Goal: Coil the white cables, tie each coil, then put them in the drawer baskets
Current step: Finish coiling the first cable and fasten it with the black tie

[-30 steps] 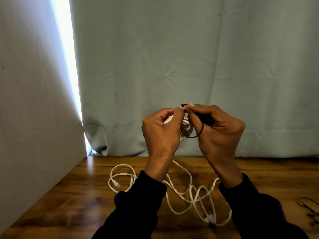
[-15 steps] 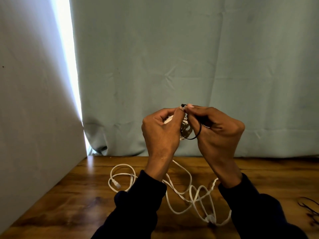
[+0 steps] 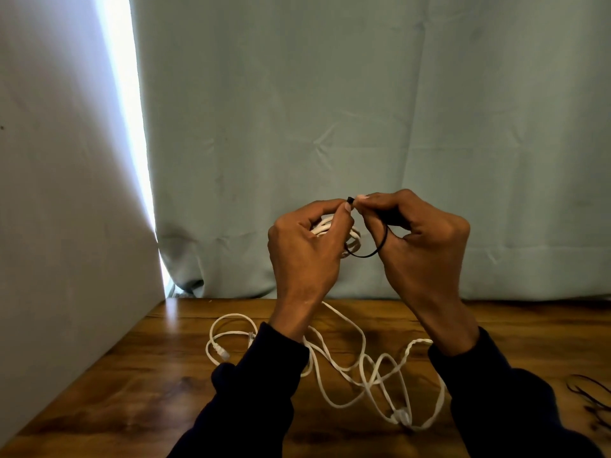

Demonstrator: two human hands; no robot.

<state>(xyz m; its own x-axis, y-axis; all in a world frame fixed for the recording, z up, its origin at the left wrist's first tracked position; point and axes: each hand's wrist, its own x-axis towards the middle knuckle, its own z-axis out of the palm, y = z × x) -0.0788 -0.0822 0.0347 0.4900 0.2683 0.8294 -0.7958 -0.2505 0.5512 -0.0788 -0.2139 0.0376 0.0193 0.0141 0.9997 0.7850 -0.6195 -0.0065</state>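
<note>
The job stood at its tying stage for one cable, with most of the work judged to lie ahead. Above the desk (image 3: 139, 385), the left hand (image 3: 305, 249) was curled round a small white coil (image 3: 325, 226), gripping it in the palm while its thumb and forefinger pinched the top of a black tie (image 3: 370, 254) at its head. The right hand (image 3: 426, 246) met it there, its fingertips pinching the same small black head, with the rest of the tie hanging in a loose loop under the coil and up across the right fingers. The loop looked slack, not yet drawn snug, so that coil seemed wound but not finished being tied. Below the hands, a long white cable (image 3: 363, 375) lay sprawled in open loops on the desk, with a connector showing at its left end; whether it was one cable or more, and whether it ran on from the coil held above, could not be told. At the right edge of the desk lay a few thin dark strands (image 3: 591, 396), probably spare ties, though they were too small to be sure. No drawer or basket was in view, so nothing could be judged stowed; cinching, coiling the loose cable, tying it and putting everything away all seemingly remained.
</note>
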